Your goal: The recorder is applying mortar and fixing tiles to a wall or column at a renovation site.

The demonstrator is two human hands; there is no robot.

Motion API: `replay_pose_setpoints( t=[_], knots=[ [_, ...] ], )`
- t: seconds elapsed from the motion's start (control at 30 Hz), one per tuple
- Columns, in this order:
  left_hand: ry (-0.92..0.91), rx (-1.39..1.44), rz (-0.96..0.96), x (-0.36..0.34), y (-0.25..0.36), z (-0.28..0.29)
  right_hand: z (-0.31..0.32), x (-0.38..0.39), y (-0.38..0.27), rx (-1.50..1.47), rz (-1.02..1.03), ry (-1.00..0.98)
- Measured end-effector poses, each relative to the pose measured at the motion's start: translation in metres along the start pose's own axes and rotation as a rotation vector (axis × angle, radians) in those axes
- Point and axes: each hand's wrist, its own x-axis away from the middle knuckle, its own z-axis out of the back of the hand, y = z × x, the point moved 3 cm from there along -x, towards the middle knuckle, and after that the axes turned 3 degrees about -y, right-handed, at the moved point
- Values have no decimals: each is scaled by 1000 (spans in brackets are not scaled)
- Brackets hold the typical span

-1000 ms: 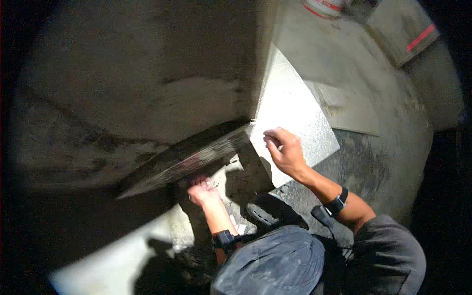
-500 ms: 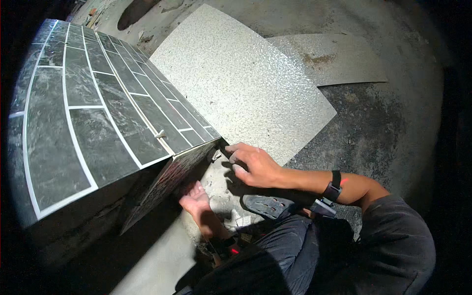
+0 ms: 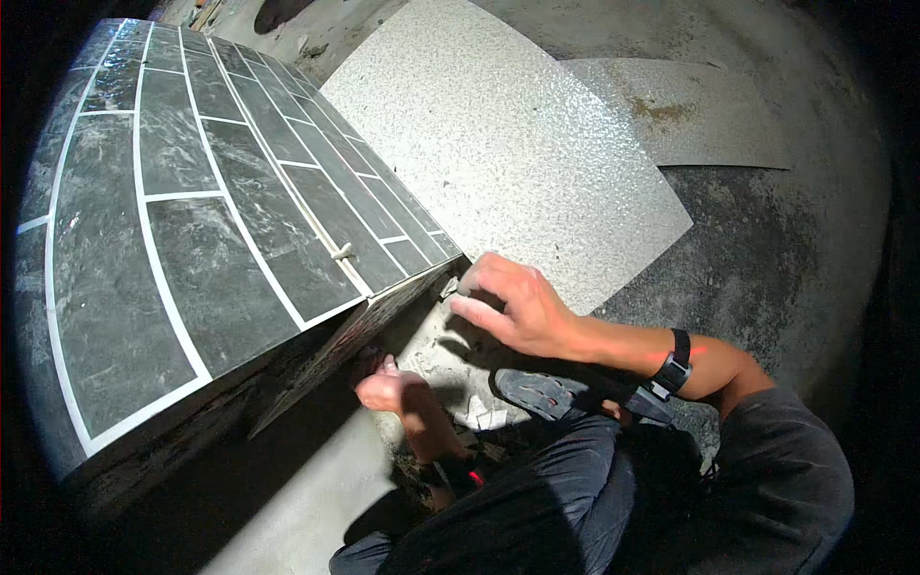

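A surface of grey marbled tiles with white joints (image 3: pixel 177 249) fills the left, with a pale strip (image 3: pixel 307 211) running along it. Below its near edge a dark, rough panel (image 3: pixel 316 369) stands tilted in shadow. My right hand (image 3: pixel 508 307) has its fingers bent at the near right corner of the tiles; what is between them is hidden. Lower down, my left hand (image 3: pixel 390 391) is closed beside the panel's lower part, fingertips in shadow, so what it holds cannot be made out. A large speckled light sheet (image 3: pixel 498 153) lies beyond my right hand.
Behind, a second, stained sheet (image 3: pixel 719 125) lies partly under the bright one. Dark gritty ground (image 3: pixel 728 259) is on the right. My sandalled foot (image 3: pixel 537 393) rests among pale scraps (image 3: pixel 484 417). A pale band of floor (image 3: pixel 297 503) runs along the lower left.
Since half a second ago my left hand has gone from upturned, loosely spread fingers to closed. My right hand has risen slightly at the corner. Earlier, the tiled surface was in deep shadow.
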Motion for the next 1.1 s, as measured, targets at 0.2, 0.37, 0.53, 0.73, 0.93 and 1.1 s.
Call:
replay_pose_setpoints(
  t=[0.2,0.37,0.53,0.73,0.93,1.1],
  knots=[
    [102,528,155,41,147,5,29,-53,-20,34,269,-52],
    [163,716,-86,21,136,9,31,-90,-32,40,389,-278],
    [77,294,-200,-16,49,15,29,-102,-34,42,409,-345],
    [-26,821,60,-41,-4,-2,31,-103,-42,40,478,-322],
    [224,671,141,-39,29,5,24,-100,-44,7,523,-273],
    [112,753,123,-24,56,0,24,-102,-43,5,501,-285]
  ],
)
